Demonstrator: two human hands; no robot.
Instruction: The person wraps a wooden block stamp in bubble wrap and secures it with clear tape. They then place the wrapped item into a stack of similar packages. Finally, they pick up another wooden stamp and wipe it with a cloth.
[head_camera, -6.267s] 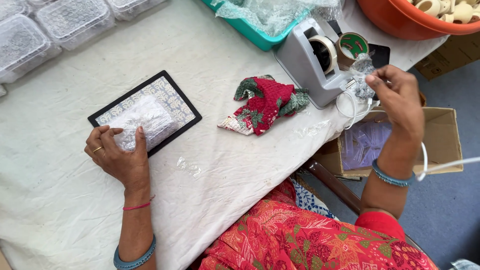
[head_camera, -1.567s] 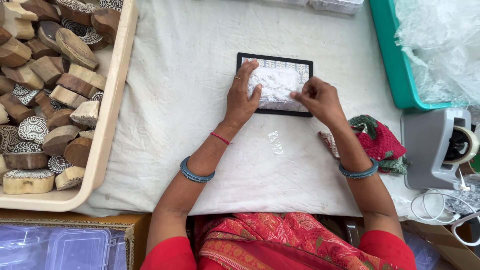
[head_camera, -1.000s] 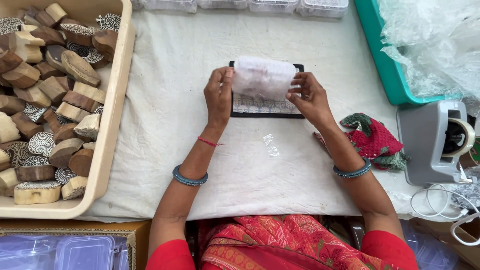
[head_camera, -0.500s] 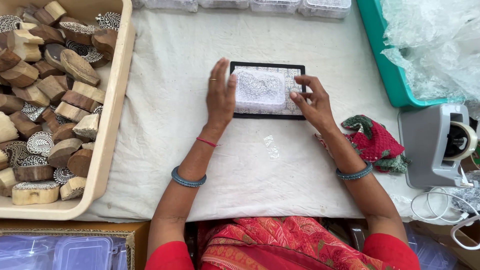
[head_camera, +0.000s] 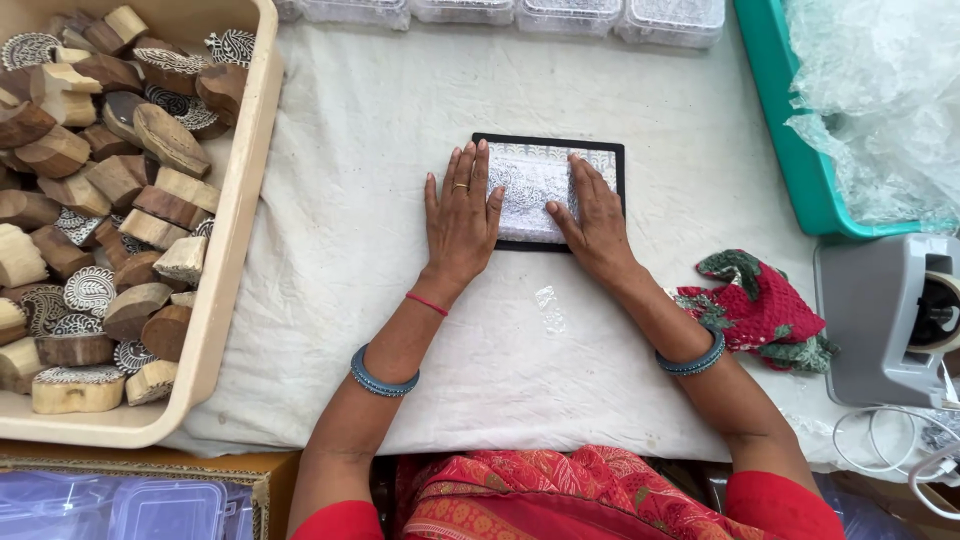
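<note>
While palms down, left hand (head_camera: 460, 225) & right hand (head_camera: 597, 222) flat on tray (head_camera: 612, 152).

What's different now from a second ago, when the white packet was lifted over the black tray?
The white packet has come down onto the black tray. The left hand and right hand have let go of its edges and now lie flat, palms down, pressing it. The tub of wooden blocks, the red and green cloth and the tape dispenser stayed where they were.
</note>
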